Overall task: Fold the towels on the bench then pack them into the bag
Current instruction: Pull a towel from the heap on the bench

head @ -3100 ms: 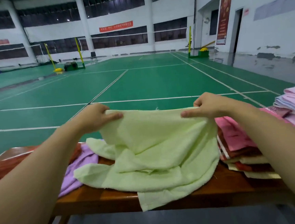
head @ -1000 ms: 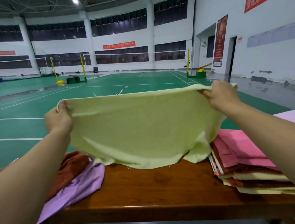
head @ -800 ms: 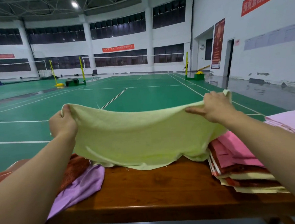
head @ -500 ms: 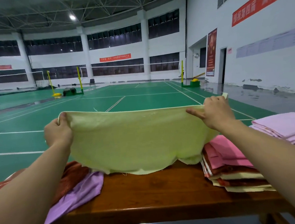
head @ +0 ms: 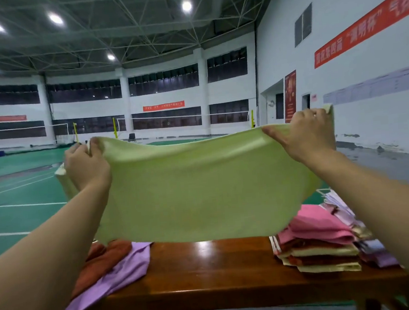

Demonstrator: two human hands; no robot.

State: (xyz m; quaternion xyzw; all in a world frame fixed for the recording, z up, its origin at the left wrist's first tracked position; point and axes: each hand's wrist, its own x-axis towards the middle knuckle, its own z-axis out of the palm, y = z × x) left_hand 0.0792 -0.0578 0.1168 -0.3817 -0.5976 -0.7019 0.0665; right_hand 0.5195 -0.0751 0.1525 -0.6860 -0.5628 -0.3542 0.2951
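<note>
A pale green towel hangs spread out in the air above the wooden bench. My left hand grips its upper left corner, and my right hand grips its upper right corner. The towel's bottom edge floats just above the bench top. Unfolded towels lie at the bench's left end: a rust-brown towel and a lilac towel that droops over the front edge. A stack of folded towels, pink on top, sits on the right. No bag is in view.
A second pile of lilac and pink towels sits beyond the stack at the right, partly behind my right forearm. Behind the bench stretches a green court floor with white lines, net posts and white walls.
Both hands have raised the green towel higher, so its bottom edge has lifted off the bench. The camera has tilted upward, showing more ceiling.
</note>
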